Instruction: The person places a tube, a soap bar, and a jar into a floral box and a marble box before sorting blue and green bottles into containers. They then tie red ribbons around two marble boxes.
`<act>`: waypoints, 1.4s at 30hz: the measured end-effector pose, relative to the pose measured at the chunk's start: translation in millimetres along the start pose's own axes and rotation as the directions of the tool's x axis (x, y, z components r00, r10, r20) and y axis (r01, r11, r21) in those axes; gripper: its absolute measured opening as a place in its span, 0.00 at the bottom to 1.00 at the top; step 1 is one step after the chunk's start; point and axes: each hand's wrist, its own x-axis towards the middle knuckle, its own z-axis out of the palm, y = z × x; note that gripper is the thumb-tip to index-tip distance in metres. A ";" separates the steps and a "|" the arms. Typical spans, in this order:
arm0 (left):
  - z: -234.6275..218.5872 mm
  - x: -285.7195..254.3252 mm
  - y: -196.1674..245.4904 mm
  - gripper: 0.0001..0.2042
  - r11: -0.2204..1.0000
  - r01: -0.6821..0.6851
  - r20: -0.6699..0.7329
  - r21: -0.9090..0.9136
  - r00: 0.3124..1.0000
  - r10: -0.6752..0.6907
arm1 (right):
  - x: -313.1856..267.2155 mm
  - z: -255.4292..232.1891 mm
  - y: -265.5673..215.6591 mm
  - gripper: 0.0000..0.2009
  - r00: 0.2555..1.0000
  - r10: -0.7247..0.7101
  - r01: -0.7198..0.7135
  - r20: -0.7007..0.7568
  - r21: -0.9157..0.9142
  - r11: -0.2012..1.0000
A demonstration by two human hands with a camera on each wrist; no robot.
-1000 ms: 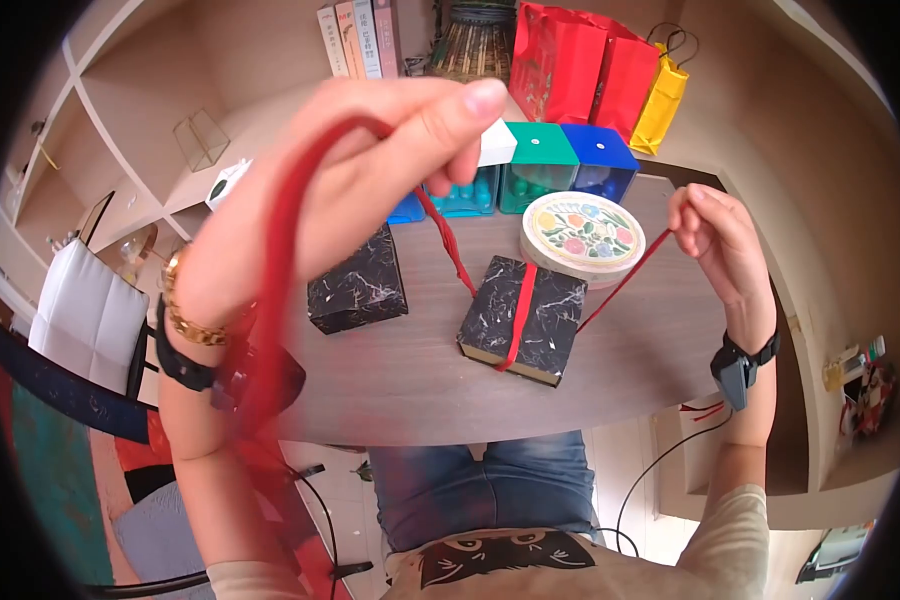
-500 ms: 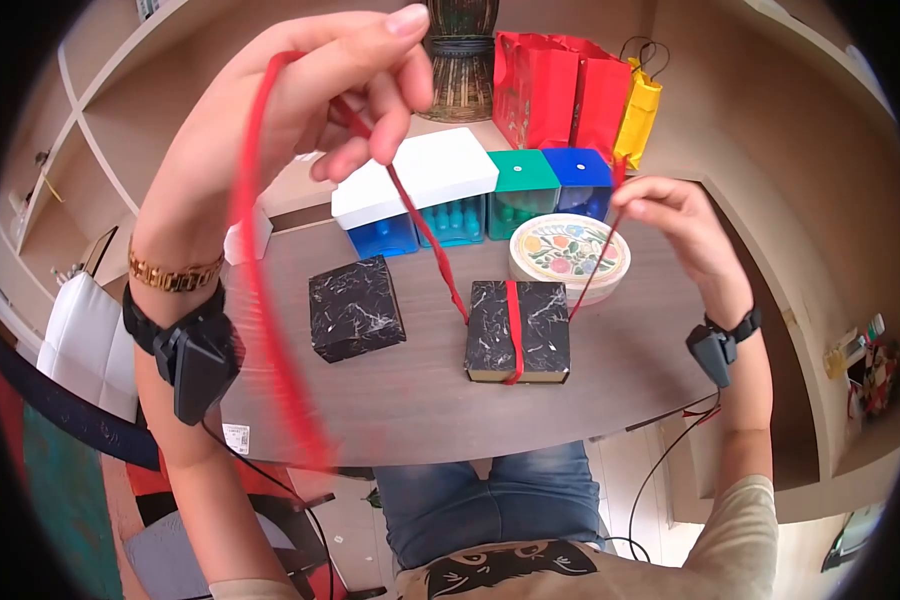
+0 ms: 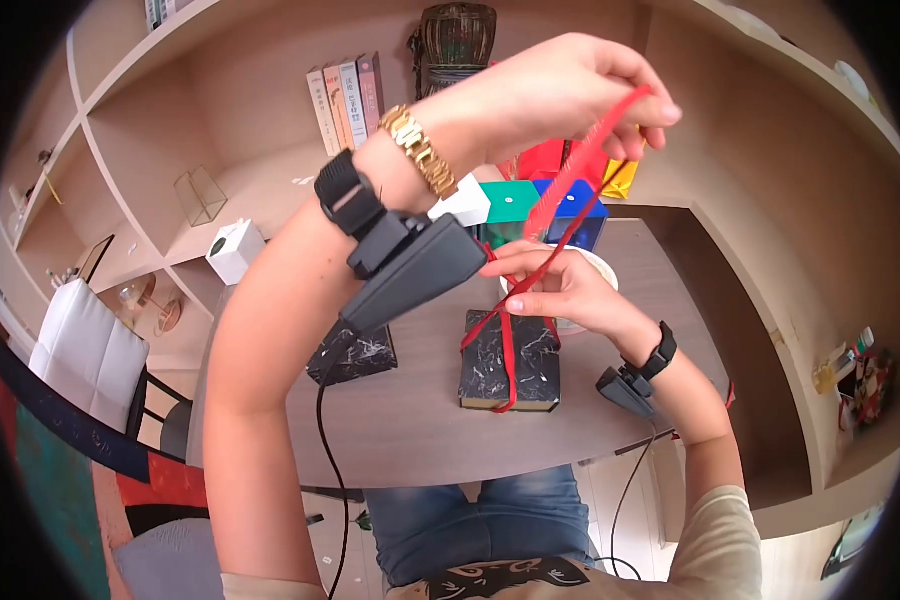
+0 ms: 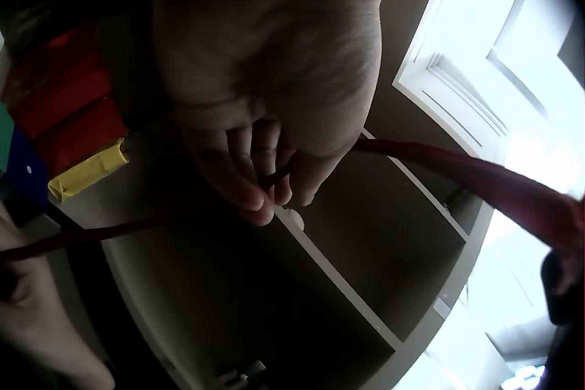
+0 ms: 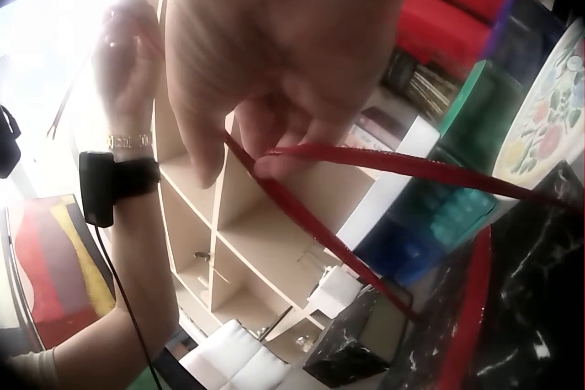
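Note:
A black marble-patterned box point(image 3: 485, 375) sits on the table with a red ribbon point(image 3: 509, 372) running down over its top. My left hand point(image 3: 605, 95), raised high and reaching across to the right, pinches one length of the ribbon between thumb and fingertips; a loose tail hangs from it. Just above the box, my right hand point(image 3: 575, 292) pinches ribbon between thumb and fingers, where the strands cross. In the right wrist view two ribbon strands point(image 5: 393, 163) run from those fingertips down to the box. Part of the crossing is hidden behind the fingers.
A second black marble-patterned box point(image 3: 362, 358) lies to the left, partly behind my left forearm. Behind the right hand is an oval floral box point(image 3: 606, 268). Green point(image 3: 507, 200) and blue point(image 3: 575, 203) storage boxes stand at the back, with red bags point(image 5: 448, 15) and a yellow bag point(image 3: 622, 180) beyond.
My left hand has swung from the left side across to the right, carrying its ribbon end over. My right hand has come in leftward and lower, over the box, and the ribbon strands now cross there.

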 end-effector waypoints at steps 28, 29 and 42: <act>53.4 -200.2 -159.7 0.61 0.507 0.172 0.056 0.845 0.914 -0.402 | -105.3 -50.3 -52.6 0.06 0.968 0.022 -0.184 -0.249 -0.652 0.735; 49.4 -204.5 -157.6 0.61 0.486 0.180 0.046 0.855 0.908 -0.417 | -110.4 -54.6 -57.1 0.06 0.963 0.016 -0.199 -0.271 -0.667 0.718; 47.1 -219.8 -152.5 0.61 0.496 0.112 0.121 0.861 0.903 -0.412 | -161.4 -120.9 -42.5 0.08 0.828 0.133 -0.460 -0.545 -0.523 0.718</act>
